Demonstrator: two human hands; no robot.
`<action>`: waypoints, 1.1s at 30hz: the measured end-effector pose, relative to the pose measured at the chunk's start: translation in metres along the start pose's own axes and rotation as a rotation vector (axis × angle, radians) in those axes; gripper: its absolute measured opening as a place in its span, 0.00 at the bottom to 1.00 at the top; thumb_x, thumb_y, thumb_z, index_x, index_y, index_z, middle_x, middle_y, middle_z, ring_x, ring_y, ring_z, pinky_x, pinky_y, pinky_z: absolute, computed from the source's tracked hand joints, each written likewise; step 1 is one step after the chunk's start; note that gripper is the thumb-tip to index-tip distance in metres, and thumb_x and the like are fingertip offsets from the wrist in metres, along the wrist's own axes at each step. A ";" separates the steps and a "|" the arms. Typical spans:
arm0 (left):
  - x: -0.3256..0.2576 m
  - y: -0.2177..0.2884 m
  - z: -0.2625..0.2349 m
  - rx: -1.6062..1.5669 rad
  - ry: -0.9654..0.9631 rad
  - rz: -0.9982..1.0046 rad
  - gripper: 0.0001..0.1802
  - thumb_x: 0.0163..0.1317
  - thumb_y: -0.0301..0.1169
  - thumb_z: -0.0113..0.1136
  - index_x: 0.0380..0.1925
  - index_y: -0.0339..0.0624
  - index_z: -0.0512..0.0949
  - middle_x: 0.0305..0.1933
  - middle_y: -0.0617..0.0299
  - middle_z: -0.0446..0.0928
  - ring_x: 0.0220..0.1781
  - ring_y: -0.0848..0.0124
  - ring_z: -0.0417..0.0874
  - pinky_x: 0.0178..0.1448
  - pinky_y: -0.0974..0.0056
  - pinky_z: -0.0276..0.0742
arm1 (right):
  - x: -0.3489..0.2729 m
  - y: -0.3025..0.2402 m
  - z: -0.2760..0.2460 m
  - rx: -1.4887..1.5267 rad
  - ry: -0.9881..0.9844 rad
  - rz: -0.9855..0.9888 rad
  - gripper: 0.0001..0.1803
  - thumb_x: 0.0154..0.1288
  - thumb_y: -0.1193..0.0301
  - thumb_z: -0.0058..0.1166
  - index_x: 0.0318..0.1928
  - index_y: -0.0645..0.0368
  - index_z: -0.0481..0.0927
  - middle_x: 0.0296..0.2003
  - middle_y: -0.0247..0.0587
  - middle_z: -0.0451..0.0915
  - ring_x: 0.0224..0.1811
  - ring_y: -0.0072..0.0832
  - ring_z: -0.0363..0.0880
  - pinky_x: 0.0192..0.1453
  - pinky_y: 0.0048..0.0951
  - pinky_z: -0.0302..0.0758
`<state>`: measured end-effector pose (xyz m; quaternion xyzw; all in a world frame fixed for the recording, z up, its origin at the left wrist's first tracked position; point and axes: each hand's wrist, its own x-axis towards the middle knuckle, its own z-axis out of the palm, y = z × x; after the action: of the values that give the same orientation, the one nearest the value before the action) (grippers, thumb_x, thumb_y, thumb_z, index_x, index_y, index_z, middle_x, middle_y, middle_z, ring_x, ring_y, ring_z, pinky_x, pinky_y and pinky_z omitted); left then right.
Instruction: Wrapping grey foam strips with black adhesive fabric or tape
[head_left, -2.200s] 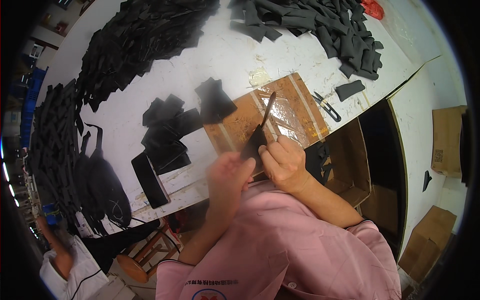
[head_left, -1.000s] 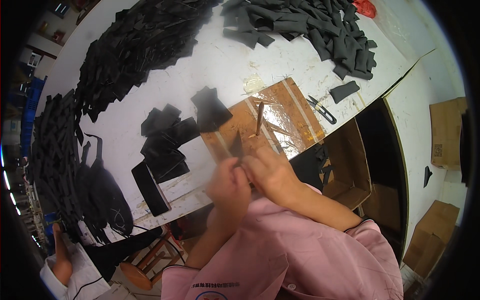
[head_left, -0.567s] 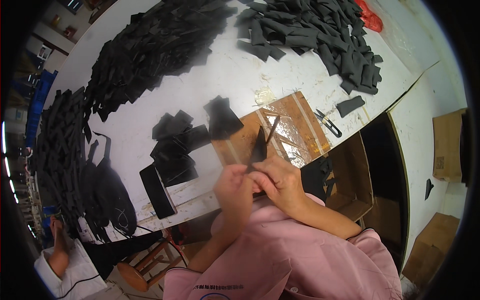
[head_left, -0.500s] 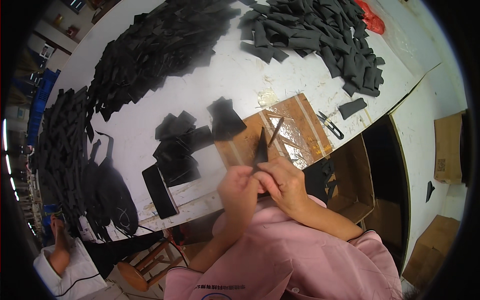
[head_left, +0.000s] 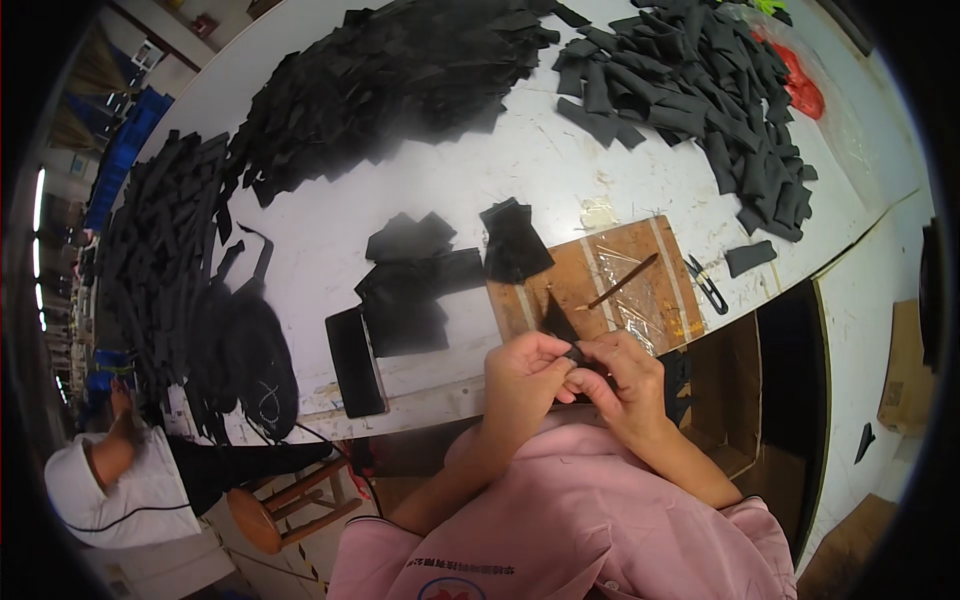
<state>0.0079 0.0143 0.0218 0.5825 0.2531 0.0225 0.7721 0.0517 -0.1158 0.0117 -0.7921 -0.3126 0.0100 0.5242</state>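
My left hand (head_left: pixel 525 388) and my right hand (head_left: pixel 626 385) meet at the near edge of the table. Both pinch a small piece of black fabric (head_left: pixel 562 322), whose pointed end sticks out beyond the fingers over a brown board (head_left: pixel 515 310). The fingers cover the rest of that piece. On the board, a thin brown pointed stick (head_left: pixel 625 280) lies at a slant across clear tape. Black fabric pieces (head_left: pixel 515 240) overlap the board's far left corner, and more flat black pieces (head_left: pixel 410 300) lie to its left.
Big heaps of black pieces (head_left: pixel 390 90) and dark grey rolled pieces (head_left: pixel 690 90) cover the far table. Thread snips (head_left: pixel 708 285) lie right of the board. A phone (head_left: pixel 354 362) and a black bag (head_left: pixel 262 365) are at left. Another person (head_left: pixel 120 480) sits near a wooden stool (head_left: pixel 255 520).
The view has shifted, so the table appears further right and lower. The brown stick has turned to a flatter slant. My fingers have shifted their pinch on the fabric.
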 end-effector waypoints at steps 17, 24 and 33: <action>0.008 0.003 -0.007 -0.470 -0.375 -0.115 0.08 0.48 0.16 0.52 0.30 0.36 0.68 0.27 0.63 0.71 0.27 0.82 0.70 0.25 0.80 0.62 | 0.011 0.013 -0.001 0.758 0.024 0.594 0.03 0.53 0.81 0.51 0.30 0.67 0.76 0.24 0.32 0.73 0.23 0.16 0.67 0.25 0.16 0.64; 0.012 -0.009 0.017 0.181 0.238 0.476 0.11 0.45 0.14 0.50 0.31 0.35 0.70 0.28 0.63 0.73 0.21 0.84 0.69 0.20 0.80 0.60 | 0.012 0.010 0.003 1.493 -0.125 0.740 0.05 0.57 0.73 0.53 0.28 0.60 0.73 0.20 0.29 0.68 0.20 0.15 0.62 0.23 0.14 0.59; 0.000 0.018 -0.007 -0.457 -0.675 -0.132 0.17 0.47 0.14 0.48 0.40 0.34 0.66 0.32 0.58 0.72 0.17 0.85 0.64 0.17 0.80 0.56 | 0.005 0.008 -0.010 1.251 -0.122 0.379 0.12 0.54 0.65 0.56 0.25 0.61 0.72 0.33 0.33 0.68 0.34 0.19 0.64 0.39 0.20 0.61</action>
<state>0.0101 0.0259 0.0363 0.3533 0.0107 -0.1639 0.9210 0.0627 -0.1234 0.0114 -0.3771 -0.1321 0.3270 0.8564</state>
